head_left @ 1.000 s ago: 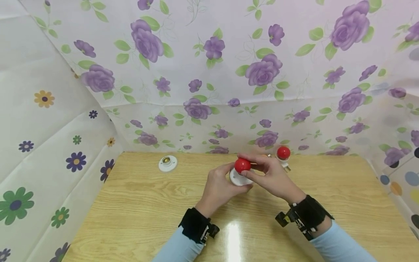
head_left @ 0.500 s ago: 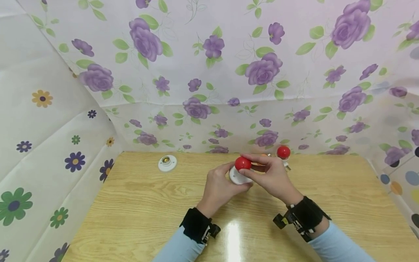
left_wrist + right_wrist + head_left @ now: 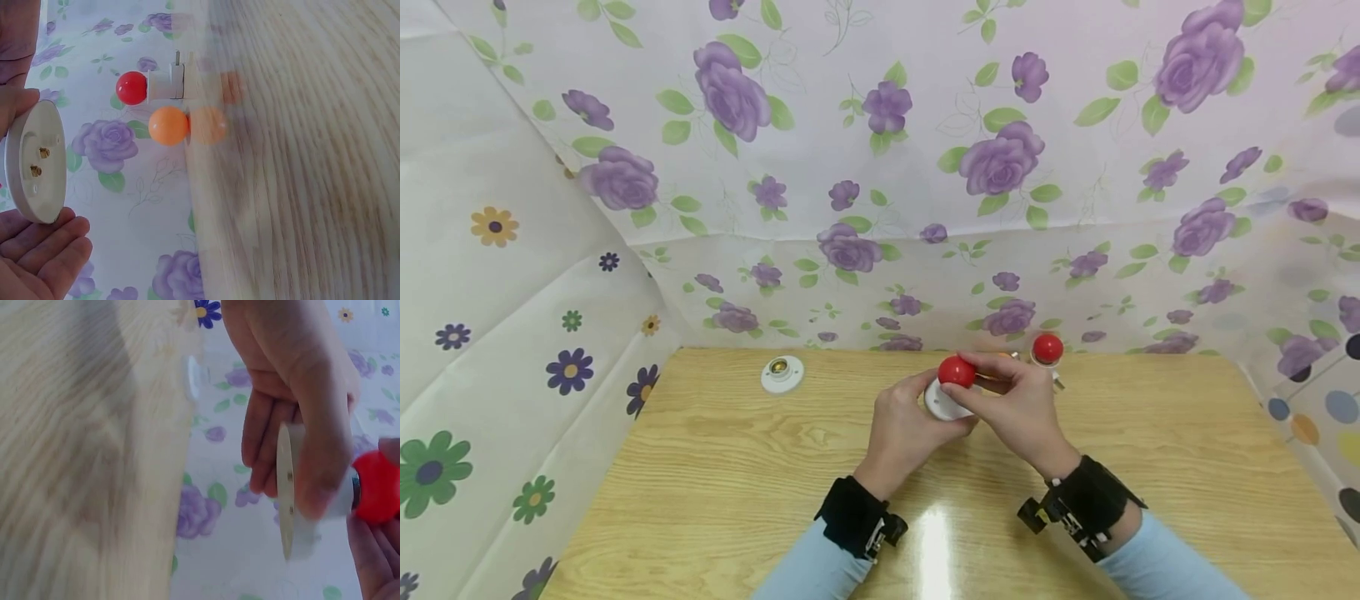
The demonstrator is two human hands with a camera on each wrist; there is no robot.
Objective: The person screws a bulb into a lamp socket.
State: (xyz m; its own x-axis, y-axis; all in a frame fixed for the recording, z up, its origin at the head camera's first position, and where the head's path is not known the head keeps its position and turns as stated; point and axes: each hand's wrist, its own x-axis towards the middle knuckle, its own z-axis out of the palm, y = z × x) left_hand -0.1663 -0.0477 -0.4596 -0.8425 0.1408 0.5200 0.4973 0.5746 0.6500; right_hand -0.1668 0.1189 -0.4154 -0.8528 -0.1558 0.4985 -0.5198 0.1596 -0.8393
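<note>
Above the wooden table, my left hand (image 3: 904, 427) holds a white round lamp holder (image 3: 942, 404) by its sides. Its hollow underside with two brass screws shows in the left wrist view. My right hand (image 3: 1019, 414) pinches a small red light bulb (image 3: 956, 372) between thumb and fingers at the top of the holder. In the right wrist view, a bit of metal thread shows between the red bulb (image 3: 377, 487) and the holder's neck. How deep the bulb sits inside cannot be seen.
Another white lamp holder (image 3: 782, 375), without a bulb, lies at the table's (image 3: 715, 467) back left. At the back right stands a red bulb in a white plug adapter (image 3: 165, 85), beside an orange bulb (image 3: 169, 125). A flowered cloth (image 3: 850, 200) hangs behind the table.
My right wrist has swung a little to the left while its fingers stay on the red bulb. My left hand and the lamp holder have hardly moved.
</note>
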